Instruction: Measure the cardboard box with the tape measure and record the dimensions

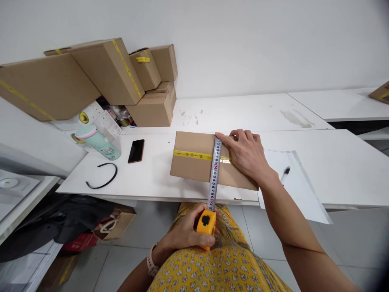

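My left hand is clamping the tape measure; my right hand, reaching forward, is pinning the blade against the box.

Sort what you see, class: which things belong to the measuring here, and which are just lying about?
Belongs:
- tape measure, its case in the left hand
- cardboard box under the right hand
- possibly the paper and pen, for notes

Lying about:
- phone
- black curved band
- mint cup
- stacked boxes
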